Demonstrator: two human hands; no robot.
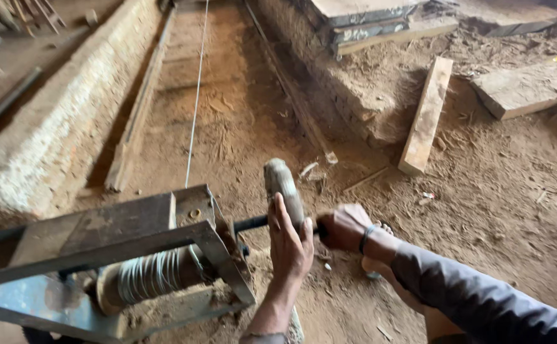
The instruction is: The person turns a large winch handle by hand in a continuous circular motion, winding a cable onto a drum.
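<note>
- My left hand [289, 239] is wrapped around the grey crank handle [283, 188] of the winch, fingers curled over the far side; I see only the back of the hand, so the grip under the palm is hidden from me.
- My right hand [344, 226] is clenched into a fist on the dark crank bar [251, 223], just right of the left hand. The bar disappears inside the fist, so I cannot make out where it ends.
- The handle's top is blurred, and its lower part is covered by my left hand.
- The bar runs left into the rusty metal winch frame [119, 232] at the lower left. The frame is cut off by the left and bottom edges.
- Under the frame sits a drum wound with pale cable [151, 275]; the frame's bars hide part of it.
- 1 thin cable line [196, 95] runs from the frame straight up the sawdust trench, out of the top edge.
- A long pale log [56, 127] lies along the trench's left side, its far end cut off.
- On the right, a short plank [426, 114] lies on the dirt, with thicker slabs [527, 86] beyond it.
- My right forearm in a grey sleeve [482, 299] leaves the lower right corner; something pale beneath the wrist is too covered to identify.
</note>
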